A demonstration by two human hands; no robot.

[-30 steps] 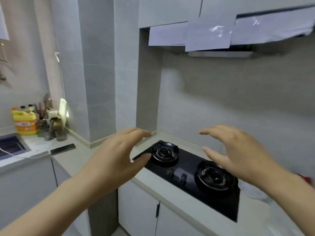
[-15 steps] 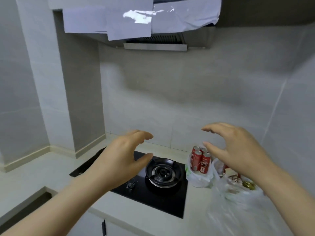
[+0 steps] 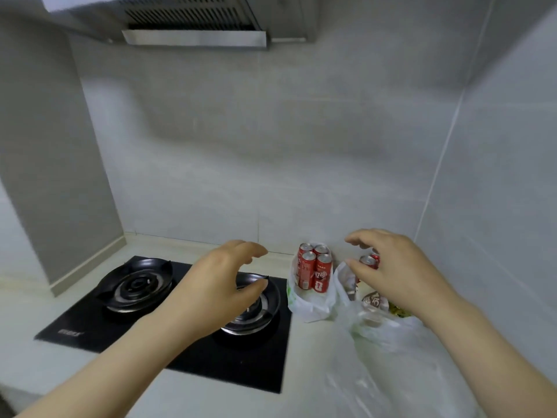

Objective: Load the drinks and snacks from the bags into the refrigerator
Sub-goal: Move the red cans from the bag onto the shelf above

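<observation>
Several red drink cans (image 3: 314, 270) stand upright in a white plastic bag (image 3: 304, 306) on the counter against the back wall. Just right of it a second clear plastic bag (image 3: 388, 330) holds more red cans (image 3: 368, 260) and snack packets (image 3: 375, 301). My right hand (image 3: 391, 267) hovers over that second bag with fingers spread and curved, holding nothing. My left hand (image 3: 217, 285) floats above the right burner of the stove, fingers loosely curved and empty. The refrigerator is not in view.
A black two-burner gas stove (image 3: 168, 324) is set into the pale counter (image 3: 301, 387) left of the bags. A range hood (image 3: 193, 28) hangs overhead. Tiled walls close the corner on the right, and a grey pillar (image 3: 51, 164) stands at left.
The view has swung right and down, bringing the bags and cans toward the centre. Both hands stay raised and empty, and my right hand now sits over the second bag.
</observation>
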